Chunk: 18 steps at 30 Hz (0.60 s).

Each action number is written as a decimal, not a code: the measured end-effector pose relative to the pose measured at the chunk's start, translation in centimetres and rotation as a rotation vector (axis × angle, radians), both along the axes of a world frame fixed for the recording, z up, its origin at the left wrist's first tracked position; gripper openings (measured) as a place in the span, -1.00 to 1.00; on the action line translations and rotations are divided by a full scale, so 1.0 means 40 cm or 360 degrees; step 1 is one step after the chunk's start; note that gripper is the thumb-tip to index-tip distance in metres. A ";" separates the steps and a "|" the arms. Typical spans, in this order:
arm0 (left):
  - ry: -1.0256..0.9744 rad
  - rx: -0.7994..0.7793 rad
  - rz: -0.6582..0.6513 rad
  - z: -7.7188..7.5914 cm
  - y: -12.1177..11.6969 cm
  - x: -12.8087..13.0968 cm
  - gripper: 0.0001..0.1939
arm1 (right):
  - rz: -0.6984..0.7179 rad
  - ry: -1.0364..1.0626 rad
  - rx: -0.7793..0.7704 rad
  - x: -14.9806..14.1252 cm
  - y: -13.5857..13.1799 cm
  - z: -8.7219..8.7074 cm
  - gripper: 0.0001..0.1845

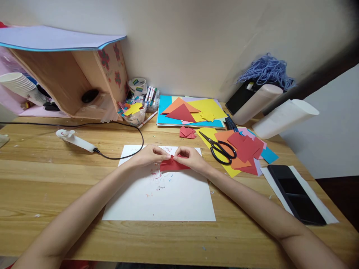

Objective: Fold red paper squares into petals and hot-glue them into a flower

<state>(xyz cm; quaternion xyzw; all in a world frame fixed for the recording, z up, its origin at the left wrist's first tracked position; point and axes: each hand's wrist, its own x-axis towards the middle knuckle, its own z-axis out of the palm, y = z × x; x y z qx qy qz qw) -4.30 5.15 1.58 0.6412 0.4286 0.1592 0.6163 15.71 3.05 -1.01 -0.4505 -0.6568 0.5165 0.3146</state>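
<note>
Both hands meet over the upper part of a white sheet of paper [157, 201] that bears red and other coloured marks. Between them is a piece of red paper [175, 166], partly folded, its upper edge covered by fingers. My left hand [153, 155] pinches it at the upper left between thumb and fingertips. My right hand [190, 157] pinches it at the upper right, the thumbs close together. Just beyond the hands lies a small folded red paper shape [187, 132]. Black-handled scissors [221, 148] rest to the right on coloured paper pieces [245, 148].
A white glue gun [75, 141] with a black cord lies at left. Stacked coloured sheets [168, 120], a tub of scraps [136, 116] and markers [151, 94] stand at the back. A black phone [295, 196] lies at right, near paper rolls [284, 118]. A cardboard box [112, 74] stands back left.
</note>
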 end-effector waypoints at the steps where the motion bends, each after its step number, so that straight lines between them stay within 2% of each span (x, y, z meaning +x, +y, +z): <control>1: 0.0013 0.0021 0.0015 -0.002 -0.001 0.002 -0.70 | 0.0003 -0.0004 0.0008 0.000 0.000 -0.002 -0.87; 10: 0.0046 0.0085 0.0134 -0.018 -0.013 0.022 -0.71 | 0.0025 -0.0028 0.0058 0.000 -0.001 -0.010 -0.90; 18: -0.0129 -0.0117 -0.0214 0.010 0.004 -0.012 -0.63 | -0.0001 -0.0010 -0.0017 -0.002 -0.003 0.001 -0.87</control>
